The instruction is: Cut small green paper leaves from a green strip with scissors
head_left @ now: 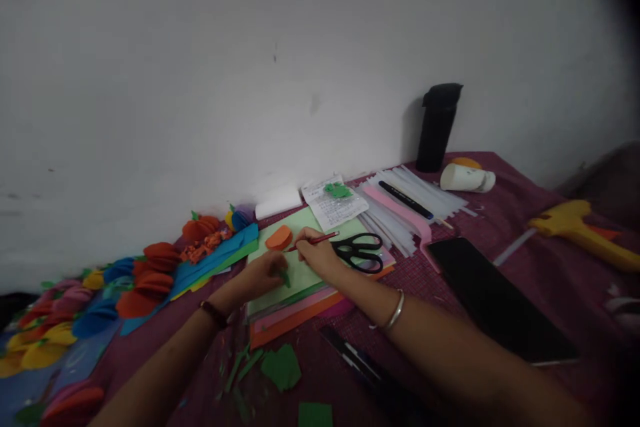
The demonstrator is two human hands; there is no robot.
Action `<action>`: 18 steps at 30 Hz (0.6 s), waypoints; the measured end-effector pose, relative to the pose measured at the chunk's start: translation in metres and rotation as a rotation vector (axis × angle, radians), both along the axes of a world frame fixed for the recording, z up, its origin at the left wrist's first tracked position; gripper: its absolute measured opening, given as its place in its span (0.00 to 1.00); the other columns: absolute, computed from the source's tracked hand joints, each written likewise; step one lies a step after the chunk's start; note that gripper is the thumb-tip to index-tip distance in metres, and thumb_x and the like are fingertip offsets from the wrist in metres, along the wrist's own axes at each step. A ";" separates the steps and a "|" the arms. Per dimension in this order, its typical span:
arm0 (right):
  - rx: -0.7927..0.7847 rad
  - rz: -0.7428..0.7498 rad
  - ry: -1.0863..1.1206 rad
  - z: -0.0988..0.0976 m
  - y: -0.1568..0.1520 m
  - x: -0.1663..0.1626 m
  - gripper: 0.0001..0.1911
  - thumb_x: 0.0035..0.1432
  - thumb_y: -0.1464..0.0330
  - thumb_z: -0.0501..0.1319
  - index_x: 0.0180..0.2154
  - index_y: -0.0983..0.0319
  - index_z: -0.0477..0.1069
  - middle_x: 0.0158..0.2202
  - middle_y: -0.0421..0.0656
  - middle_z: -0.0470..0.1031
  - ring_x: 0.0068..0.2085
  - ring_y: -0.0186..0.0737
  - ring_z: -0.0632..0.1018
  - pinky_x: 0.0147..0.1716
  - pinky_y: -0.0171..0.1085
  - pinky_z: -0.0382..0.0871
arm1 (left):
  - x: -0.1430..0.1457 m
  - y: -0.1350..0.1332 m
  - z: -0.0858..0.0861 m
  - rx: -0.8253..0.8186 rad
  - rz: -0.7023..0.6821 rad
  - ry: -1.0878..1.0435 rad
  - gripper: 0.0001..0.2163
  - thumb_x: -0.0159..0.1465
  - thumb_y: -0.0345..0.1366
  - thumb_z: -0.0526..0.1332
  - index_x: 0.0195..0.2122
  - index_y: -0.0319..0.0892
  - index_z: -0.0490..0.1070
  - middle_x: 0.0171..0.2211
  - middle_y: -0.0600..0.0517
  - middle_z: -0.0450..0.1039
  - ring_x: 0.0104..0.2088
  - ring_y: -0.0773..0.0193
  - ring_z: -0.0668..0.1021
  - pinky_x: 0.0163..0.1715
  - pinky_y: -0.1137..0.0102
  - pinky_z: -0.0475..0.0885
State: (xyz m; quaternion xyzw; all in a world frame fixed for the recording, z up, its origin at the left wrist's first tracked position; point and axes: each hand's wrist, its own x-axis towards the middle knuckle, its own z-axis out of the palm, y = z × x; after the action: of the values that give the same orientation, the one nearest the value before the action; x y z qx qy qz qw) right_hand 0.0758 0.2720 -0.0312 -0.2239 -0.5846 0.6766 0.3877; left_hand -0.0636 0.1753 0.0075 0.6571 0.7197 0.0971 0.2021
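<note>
My right hand (316, 255) is closed around a slim red pencil (327, 237) above the stack of coloured paper (305, 273). Close beside it, my left hand (265, 273) has its fingers curled on a small green paper piece (285, 278). A folded orange paper piece (279, 237) lies just behind both hands on the pale green top sheet. Black-handled scissors (361, 252) rest to the right of my right hand, their blades partly hidden by it. Nearer to me lie a green paper cutout (281, 367) and thin green paper scraps (237, 368).
Folded paper ornaments (145, 280) crowd the left side. At the right are a dark phone-like slab (495, 300), a yellow glue gun (580, 227), white sticks (390, 227), a black marker (405, 199), a white cup (466, 178) and a black bottle (437, 130) by the wall.
</note>
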 end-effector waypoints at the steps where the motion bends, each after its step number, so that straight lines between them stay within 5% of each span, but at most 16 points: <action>1: -0.002 -0.003 0.006 0.000 0.000 0.000 0.07 0.46 0.76 0.51 0.22 0.61 0.62 0.14 0.31 0.61 0.17 0.29 0.61 0.17 0.29 0.52 | 0.001 0.000 0.000 -0.016 0.008 0.009 0.09 0.47 0.25 0.56 0.30 0.40 0.67 0.25 0.56 0.63 0.26 0.67 0.67 0.26 0.73 0.64; 8: -0.008 -0.015 0.028 0.007 -0.004 0.001 0.10 0.47 0.79 0.52 0.19 0.61 0.60 0.14 0.31 0.60 0.18 0.29 0.62 0.18 0.28 0.54 | 0.006 -0.005 -0.003 0.006 0.072 0.050 0.05 0.48 0.27 0.53 0.22 0.43 0.57 0.24 0.57 0.58 0.26 0.67 0.63 0.28 0.72 0.61; 14: -0.007 -0.031 0.016 0.006 -0.004 -0.001 0.11 0.47 0.80 0.51 0.19 0.61 0.59 0.14 0.31 0.58 0.18 0.29 0.62 0.18 0.28 0.53 | 0.008 -0.009 -0.017 -0.016 0.185 -0.027 0.04 0.46 0.32 0.54 0.25 0.44 0.60 0.20 0.59 0.57 0.24 0.67 0.64 0.25 0.72 0.61; 18: 0.009 -0.041 0.013 0.001 -0.003 -0.005 0.10 0.46 0.80 0.52 0.19 0.61 0.59 0.14 0.31 0.59 0.18 0.29 0.62 0.18 0.28 0.53 | -0.004 -0.006 0.007 -0.058 0.257 -0.083 0.04 0.42 0.35 0.58 0.17 0.43 0.62 0.16 0.59 0.59 0.20 0.67 0.64 0.21 0.73 0.60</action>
State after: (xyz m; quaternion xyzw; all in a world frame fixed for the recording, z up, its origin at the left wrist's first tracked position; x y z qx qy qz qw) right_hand 0.0709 0.2695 -0.0301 -0.2296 -0.5804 0.6674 0.4061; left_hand -0.0672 0.1694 0.0144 0.5487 0.7915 0.1283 0.2366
